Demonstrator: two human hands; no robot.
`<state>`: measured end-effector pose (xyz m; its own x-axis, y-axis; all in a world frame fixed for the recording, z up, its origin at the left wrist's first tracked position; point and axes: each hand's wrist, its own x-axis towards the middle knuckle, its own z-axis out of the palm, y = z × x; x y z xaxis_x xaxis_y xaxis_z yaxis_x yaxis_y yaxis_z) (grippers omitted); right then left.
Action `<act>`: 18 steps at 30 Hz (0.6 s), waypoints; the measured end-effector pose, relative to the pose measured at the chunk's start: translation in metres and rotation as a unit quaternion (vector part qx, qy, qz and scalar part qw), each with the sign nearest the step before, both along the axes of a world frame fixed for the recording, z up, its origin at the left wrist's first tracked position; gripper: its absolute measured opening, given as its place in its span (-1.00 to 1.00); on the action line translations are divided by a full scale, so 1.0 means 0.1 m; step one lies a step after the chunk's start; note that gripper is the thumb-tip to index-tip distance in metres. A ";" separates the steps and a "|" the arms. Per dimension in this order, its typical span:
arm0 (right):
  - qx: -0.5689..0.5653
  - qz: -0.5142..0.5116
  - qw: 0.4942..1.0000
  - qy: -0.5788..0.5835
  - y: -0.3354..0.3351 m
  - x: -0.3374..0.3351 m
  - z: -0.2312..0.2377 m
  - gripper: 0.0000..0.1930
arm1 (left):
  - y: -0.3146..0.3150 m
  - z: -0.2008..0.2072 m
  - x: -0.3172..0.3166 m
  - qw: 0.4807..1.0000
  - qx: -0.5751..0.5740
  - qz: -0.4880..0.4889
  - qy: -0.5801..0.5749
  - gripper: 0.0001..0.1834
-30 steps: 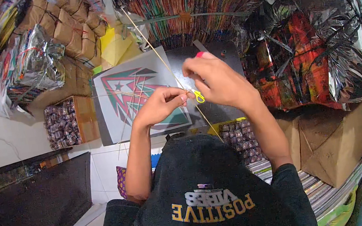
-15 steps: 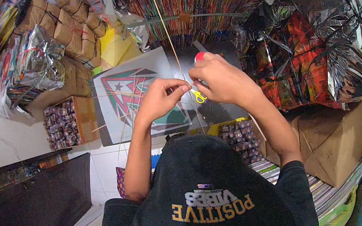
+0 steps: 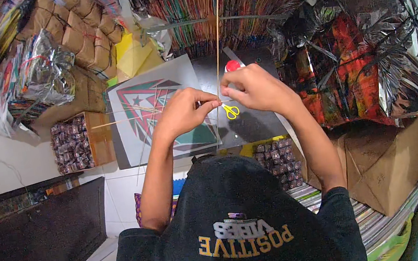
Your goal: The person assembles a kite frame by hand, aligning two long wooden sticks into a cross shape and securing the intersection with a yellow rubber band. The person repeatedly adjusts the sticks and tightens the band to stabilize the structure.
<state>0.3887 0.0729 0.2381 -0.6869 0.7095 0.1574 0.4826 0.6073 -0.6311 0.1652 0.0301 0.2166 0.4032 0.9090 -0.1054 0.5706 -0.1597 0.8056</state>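
My left hand (image 3: 187, 112) pinches thin wooden sticks where they cross, at its thumb and forefinger. One long stick (image 3: 217, 32) runs up and away from there; another (image 3: 103, 126) reaches out to the left. Close beside the crossing is my right hand (image 3: 253, 86), its fingers closed together; what they hold, if anything, is too small to make out. Yellow-handled scissors (image 3: 231, 111) show just below the fingertips. Beyond the right hand stands a spool-like thing with a red top (image 3: 232, 66). Under the left hand lies a pale sheet (image 3: 181, 71) with red, green and black angular shapes.
The dark tabletop (image 3: 262, 128) carries more thin sticks across the sheet. A carton (image 3: 99, 138) of small wrapped pieces stands at left. Stacked folded sheets (image 3: 190, 3) rise at the back. Plastic-wrapped bundles (image 3: 340, 67) and a brown paper package (image 3: 382, 169) crowd the right.
The long stick's far end has swung to the right, and the sideways stick's left end has risen. My right hand has shifted slightly right, away from the left fingertips, showing more of the red-topped spool.
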 end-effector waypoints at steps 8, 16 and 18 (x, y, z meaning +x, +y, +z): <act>-0.153 -0.026 0.977 0.145 -0.02 -0.01 -0.25 -0.75 | 0.12 0.09 0.00 0.982 0.111 -0.093 0.119 -0.78; -0.251 -0.154 0.937 0.188 -0.13 0.09 -0.44 -0.85 | -0.05 0.15 0.13 0.922 0.357 0.150 0.016 -0.80; -0.267 -0.160 0.919 0.243 -0.18 0.10 -0.49 -0.84 | -0.14 0.08 0.14 0.942 0.261 0.209 -0.028 -0.79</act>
<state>0.3982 0.0551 0.1887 -0.3707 0.9279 -0.0390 0.1645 0.0243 -0.9861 0.1790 0.0156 0.2249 -0.0106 0.9116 0.4109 0.6313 -0.3125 0.7098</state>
